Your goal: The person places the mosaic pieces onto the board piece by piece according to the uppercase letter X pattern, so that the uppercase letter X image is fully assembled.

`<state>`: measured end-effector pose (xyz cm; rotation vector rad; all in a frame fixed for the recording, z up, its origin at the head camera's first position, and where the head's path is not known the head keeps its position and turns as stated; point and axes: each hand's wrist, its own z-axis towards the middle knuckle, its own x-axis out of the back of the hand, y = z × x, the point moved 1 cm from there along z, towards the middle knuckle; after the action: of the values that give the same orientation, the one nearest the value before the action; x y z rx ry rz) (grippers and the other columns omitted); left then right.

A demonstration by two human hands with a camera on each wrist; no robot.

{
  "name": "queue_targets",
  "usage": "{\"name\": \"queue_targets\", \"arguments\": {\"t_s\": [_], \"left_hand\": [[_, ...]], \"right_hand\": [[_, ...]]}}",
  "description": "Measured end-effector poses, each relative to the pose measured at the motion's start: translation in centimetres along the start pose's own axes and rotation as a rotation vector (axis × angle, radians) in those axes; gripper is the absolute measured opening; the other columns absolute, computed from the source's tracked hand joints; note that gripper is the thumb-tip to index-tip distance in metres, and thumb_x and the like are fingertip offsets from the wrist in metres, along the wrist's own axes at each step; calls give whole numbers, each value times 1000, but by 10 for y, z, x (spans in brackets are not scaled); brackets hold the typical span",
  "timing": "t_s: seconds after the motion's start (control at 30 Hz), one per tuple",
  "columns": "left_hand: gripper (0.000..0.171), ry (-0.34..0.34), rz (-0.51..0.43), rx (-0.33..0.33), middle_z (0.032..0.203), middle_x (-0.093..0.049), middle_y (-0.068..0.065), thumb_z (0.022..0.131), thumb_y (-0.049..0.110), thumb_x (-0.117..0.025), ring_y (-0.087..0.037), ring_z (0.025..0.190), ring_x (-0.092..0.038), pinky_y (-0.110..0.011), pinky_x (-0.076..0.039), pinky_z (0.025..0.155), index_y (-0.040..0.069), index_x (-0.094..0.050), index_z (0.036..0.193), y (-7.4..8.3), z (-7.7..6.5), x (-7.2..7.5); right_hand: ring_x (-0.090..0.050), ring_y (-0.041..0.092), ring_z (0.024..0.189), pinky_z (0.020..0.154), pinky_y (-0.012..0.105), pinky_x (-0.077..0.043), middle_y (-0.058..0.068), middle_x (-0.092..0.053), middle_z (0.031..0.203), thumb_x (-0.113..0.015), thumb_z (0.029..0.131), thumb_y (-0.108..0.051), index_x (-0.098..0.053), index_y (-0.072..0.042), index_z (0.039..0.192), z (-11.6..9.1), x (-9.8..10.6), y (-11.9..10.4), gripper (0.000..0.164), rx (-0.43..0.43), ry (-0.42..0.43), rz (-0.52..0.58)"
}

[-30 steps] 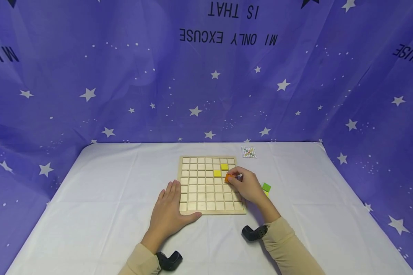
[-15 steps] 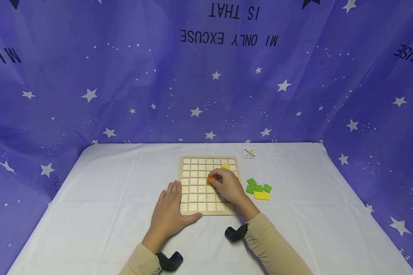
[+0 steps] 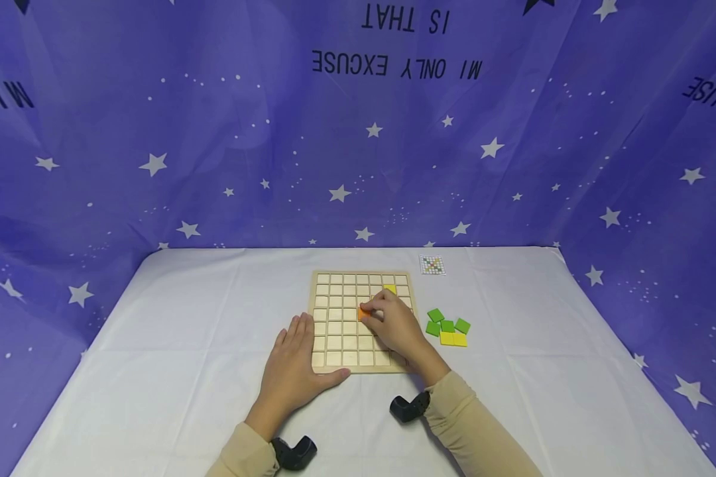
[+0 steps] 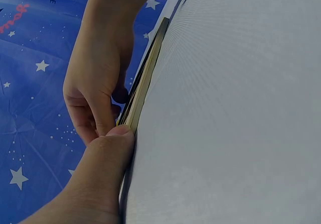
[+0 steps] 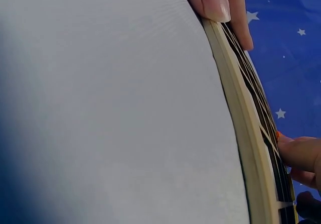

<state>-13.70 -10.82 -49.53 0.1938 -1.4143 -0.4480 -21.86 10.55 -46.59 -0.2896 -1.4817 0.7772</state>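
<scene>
Right hand [image 3: 396,324] pinches a square orange tile [image 3: 364,313] – left hand [image 3: 295,368] (flat, spread) braces the gridded wooden board [image 3: 334,318].

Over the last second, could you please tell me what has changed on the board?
The right hand carried the orange tile leftward across the wooden grid board, from its right side to near the centre, uncovering the loose green and yellow tiles. The left hand stayed flat at the board's near left corner.
</scene>
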Motion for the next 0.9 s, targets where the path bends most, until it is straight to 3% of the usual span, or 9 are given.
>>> {"name": "queue_targets", "arguments": {"t_s": [0.23,0.47,0.73,0.9], "left_hand": [[128,4,-7,-4,163,-26,-17,70,85,-61,-33,153,-23,-51,-22,124,-3,-23,155,1,-1,1],[127,12,-14,-6,162,-28,-19,70,83,-63,-34,152,-25,-51,-23,123,-4,-25,155,2,0,1],[128,6,-15,0,163,-26,-17,69,84,-62,-33,153,-23,-50,-21,124,-2,-24,155,1,0,1],[129,8,-8,-5,163,-26,-17,70,86,-60,-33,153,-23,-50,-22,124,-2,-23,156,1,0,2]], "right_hand": [[-58,13,102,90,36,-51,-6,-59,111,-72,92,-26,-74,-20,118,-7,8,4,27,47,-73,6],[-59,10,100,87,34,-51,-7,-64,108,-73,91,-25,-70,-20,120,-24,30,24,30,18,-51,46],[-56,16,92,80,33,-47,-2,-64,100,-75,89,-24,-69,-16,121,-46,68,59,34,-35,-24,-41],[-58,21,99,88,41,-48,2,-65,105,-77,87,-21,-69,-13,121,-60,84,77,36,-92,-17,-96]]}}
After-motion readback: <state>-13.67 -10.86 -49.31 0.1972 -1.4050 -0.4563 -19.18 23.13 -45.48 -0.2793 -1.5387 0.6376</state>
